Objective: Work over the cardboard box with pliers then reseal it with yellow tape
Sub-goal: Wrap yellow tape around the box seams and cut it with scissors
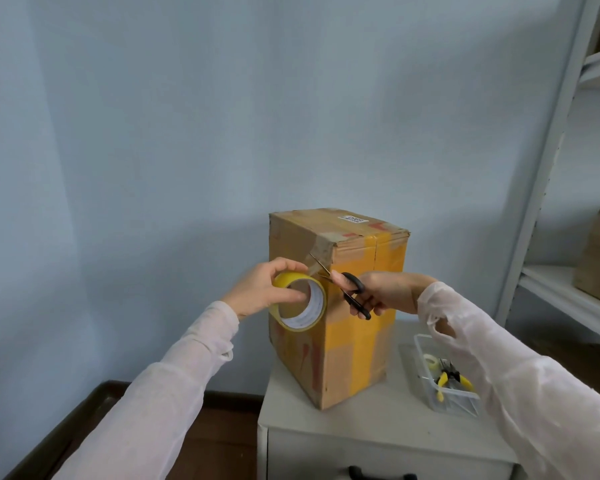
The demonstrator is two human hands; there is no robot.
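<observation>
Head view, centre frame: resealing cardboard box, gripping yellow tape roll in left hand at its corner, holding scissors in right hand against the strip; next, probably snipping, smoothing down.

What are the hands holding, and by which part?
The left hand grips the yellow tape roll through its core and over its rim. The right hand holds black-handled scissors by the handle loops.

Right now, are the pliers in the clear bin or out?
In. The yellow-handled pliers lie inside the clear bin on the cabinet, right of the cardboard box.
</observation>
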